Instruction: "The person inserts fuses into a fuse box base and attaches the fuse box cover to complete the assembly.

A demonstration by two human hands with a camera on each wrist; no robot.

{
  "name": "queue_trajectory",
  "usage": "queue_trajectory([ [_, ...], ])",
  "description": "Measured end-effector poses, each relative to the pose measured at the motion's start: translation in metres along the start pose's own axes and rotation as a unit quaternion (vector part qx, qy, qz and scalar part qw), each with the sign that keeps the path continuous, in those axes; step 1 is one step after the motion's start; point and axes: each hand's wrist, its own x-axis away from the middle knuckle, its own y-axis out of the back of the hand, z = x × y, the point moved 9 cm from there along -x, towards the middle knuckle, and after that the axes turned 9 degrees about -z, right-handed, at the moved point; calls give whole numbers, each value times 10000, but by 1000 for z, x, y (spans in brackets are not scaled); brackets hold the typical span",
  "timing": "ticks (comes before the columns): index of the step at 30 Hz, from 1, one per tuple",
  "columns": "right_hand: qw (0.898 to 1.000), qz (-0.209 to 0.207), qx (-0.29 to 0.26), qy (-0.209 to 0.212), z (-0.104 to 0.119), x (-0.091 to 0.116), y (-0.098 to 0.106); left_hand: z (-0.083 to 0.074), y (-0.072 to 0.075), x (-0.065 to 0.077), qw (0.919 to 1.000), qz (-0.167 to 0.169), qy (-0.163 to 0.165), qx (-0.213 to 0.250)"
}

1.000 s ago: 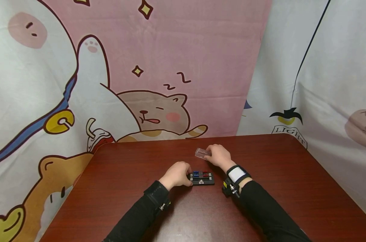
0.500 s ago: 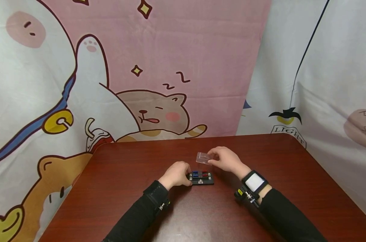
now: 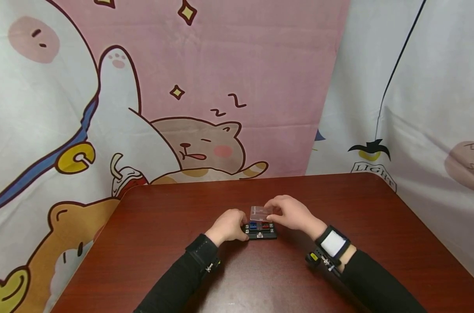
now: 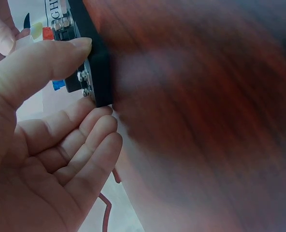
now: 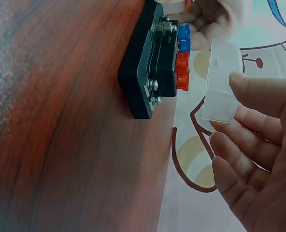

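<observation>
On the table lies a black fuse block [image 3: 262, 235] with blue and red blade fuses [image 5: 182, 63] and metal screw terminals. My left hand [image 3: 228, 225] grips its left end, the thumb [image 4: 68, 58] on the near edge and the fingers at the far side. My right hand [image 3: 293, 212] pinches a clear plastic cover [image 3: 259, 213] between thumb and fingers. In the right wrist view the cover [image 5: 222, 79] hangs above the fuses, apart from them, with a small slot in its face.
A reddish-brown wooden table [image 3: 174, 269] spreads around both hands. Behind its far edge hangs a cloth backdrop [image 3: 284, 108] printed with cartoon animals. Each wrist wears a strapped camera, and black sleeves cover the forearms.
My right hand has first drawn to the right, then brought the clear cover down and nearer, to just over the fuse block. My left hand and the block have stayed in place.
</observation>
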Motion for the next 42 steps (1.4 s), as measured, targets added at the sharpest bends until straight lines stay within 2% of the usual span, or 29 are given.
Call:
queue_trajectory([
  [21, 9983, 31, 278, 503, 15, 8, -7, -1, 0, 1, 10000, 0, 41, 44],
  [42, 9966, 125, 554, 602, 17, 11, -20, 0, 0, 0, 10000, -20, -62, 26],
])
